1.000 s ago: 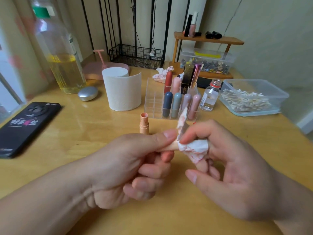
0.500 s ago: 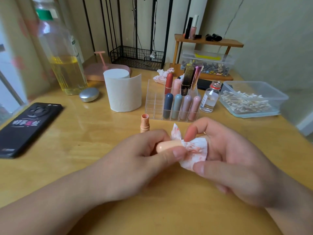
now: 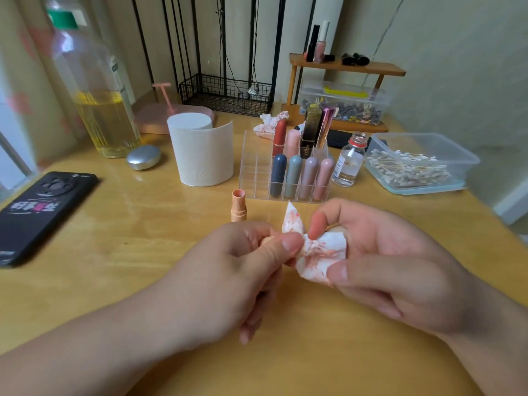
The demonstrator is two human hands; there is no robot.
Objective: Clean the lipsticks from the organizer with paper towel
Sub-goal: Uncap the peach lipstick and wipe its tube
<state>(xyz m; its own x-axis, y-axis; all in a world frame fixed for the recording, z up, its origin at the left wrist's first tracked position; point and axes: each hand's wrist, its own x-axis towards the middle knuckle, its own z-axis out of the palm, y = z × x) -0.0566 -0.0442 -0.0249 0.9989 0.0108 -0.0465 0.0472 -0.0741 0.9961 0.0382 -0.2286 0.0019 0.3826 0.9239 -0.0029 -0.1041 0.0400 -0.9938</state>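
Note:
My left hand (image 3: 243, 267) grips a peach lipstick cap (image 3: 268, 240), nearly all of it hidden by my fingers and the paper. My right hand (image 3: 380, 261) holds a stained piece of paper towel (image 3: 317, 252) wrapped round the cap's end. The peach lipstick base (image 3: 239, 205) stands open and upright on the table, just beyond my left hand. Behind it the clear organizer (image 3: 257, 172) holds several lipsticks (image 3: 294, 175) on its right side. A white paper towel roll (image 3: 203, 152) stands to the organizer's left.
A black phone (image 3: 43, 212) lies at the left edge. An oil bottle (image 3: 100, 95) and a silver pebble (image 3: 143, 157) stand back left. A small glass bottle (image 3: 349, 161) and a tub of cotton swabs (image 3: 414, 167) sit right of the organizer. A crumpled tissue (image 3: 268, 122) lies behind it.
My left hand has turned the cap in its fingers, and the paper towel now covers more of it. Both hands stay in front of the organizer.

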